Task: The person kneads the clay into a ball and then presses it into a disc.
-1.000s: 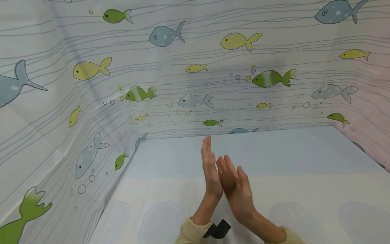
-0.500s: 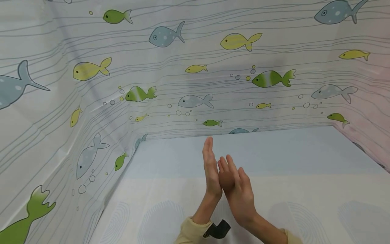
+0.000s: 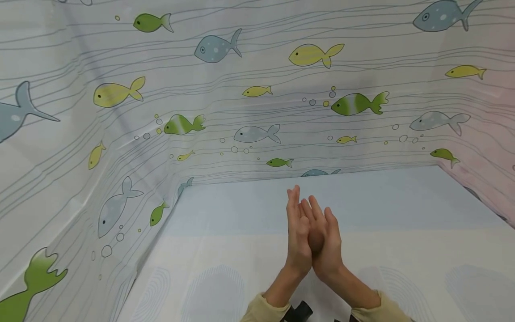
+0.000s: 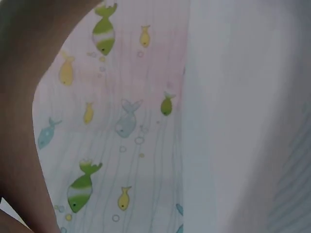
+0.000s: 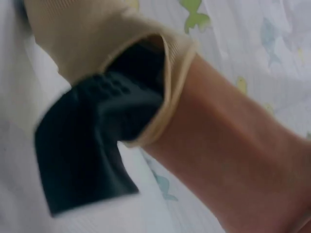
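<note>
The left hand (image 3: 298, 237) and right hand (image 3: 327, 241) stand palm to palm above the table (image 3: 402, 214), fingers straight, pressing a small brown lump (image 3: 316, 240) that barely shows between them. Judging by that, the rolling is mid-way: the lump's shape cannot be told, and it has not been set down.

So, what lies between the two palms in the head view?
A small brown lump is pressed between the left hand and the right hand; only the head view shows it.
</note>
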`<action>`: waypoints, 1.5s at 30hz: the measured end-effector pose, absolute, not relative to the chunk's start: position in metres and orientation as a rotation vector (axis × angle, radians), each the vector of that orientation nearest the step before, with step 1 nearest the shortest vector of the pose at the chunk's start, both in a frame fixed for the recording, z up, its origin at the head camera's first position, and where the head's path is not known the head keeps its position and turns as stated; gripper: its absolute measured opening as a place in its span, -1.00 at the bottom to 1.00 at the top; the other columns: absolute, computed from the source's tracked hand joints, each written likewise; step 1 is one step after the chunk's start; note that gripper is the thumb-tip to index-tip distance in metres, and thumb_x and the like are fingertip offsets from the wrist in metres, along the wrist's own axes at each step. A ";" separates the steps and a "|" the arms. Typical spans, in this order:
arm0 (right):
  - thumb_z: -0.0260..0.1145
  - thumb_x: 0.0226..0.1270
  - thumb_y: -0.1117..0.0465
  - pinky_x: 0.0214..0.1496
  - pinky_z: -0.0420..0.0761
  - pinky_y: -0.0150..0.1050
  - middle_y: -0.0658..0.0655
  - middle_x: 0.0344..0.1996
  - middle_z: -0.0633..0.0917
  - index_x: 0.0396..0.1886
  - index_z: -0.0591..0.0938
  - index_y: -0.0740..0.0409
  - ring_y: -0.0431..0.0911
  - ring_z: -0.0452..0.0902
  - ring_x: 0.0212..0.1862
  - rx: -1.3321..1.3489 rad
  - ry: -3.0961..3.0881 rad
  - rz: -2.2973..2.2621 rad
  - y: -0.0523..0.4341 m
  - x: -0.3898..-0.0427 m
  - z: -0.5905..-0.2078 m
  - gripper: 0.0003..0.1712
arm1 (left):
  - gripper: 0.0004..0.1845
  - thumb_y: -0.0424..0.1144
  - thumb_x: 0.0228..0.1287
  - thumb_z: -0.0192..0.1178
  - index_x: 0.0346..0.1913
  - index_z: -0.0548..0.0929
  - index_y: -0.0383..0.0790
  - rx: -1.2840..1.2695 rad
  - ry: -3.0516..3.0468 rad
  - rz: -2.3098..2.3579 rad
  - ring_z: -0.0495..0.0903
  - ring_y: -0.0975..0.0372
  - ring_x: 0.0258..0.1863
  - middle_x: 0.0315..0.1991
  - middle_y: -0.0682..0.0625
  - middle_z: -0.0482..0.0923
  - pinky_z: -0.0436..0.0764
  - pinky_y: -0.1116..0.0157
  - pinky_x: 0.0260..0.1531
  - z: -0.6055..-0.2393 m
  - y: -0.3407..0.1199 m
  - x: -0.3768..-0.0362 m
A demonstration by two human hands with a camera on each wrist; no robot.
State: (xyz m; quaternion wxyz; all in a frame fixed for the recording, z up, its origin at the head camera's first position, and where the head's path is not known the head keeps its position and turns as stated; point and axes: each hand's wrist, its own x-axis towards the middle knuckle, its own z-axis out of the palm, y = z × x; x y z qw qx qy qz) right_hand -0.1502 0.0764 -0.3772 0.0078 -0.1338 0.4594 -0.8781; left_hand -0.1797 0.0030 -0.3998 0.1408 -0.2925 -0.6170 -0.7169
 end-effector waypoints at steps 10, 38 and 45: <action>-0.49 0.54 -0.28 0.58 -0.26 -0.22 0.00 0.59 -0.38 0.56 -0.51 0.01 -0.14 -0.42 0.59 -0.493 1.274 -2.799 0.088 -0.159 -0.373 -0.15 | -0.33 0.05 0.53 -0.34 0.59 -0.12 -0.06 -0.918 -1.843 -1.952 -0.28 0.07 0.59 0.61 0.07 -0.22 -0.18 -0.26 0.42 -0.389 0.011 -0.164; -0.64 0.50 -0.35 0.50 -0.42 0.23 0.08 0.59 -0.27 0.59 -0.22 0.24 0.00 -0.50 0.58 -0.416 1.517 -2.543 0.052 -0.133 -0.383 -0.05 | -0.36 -0.07 0.50 -0.36 0.57 -0.01 -0.20 -0.758 -1.681 -1.972 -0.31 0.12 0.59 0.60 0.01 -0.14 -0.06 -0.28 0.40 -0.368 -0.026 -0.189; -0.73 0.48 -0.30 0.51 -0.41 0.17 0.12 0.59 -0.30 0.56 -0.43 0.14 -0.02 -0.48 0.58 -0.511 1.556 -2.500 0.048 -0.129 -0.382 -0.14 | -0.34 -0.05 0.48 -0.36 0.58 -0.01 -0.18 -0.712 -1.645 -2.127 -0.21 0.12 0.58 0.59 0.00 -0.09 -0.18 -0.17 0.46 -0.371 -0.033 -0.197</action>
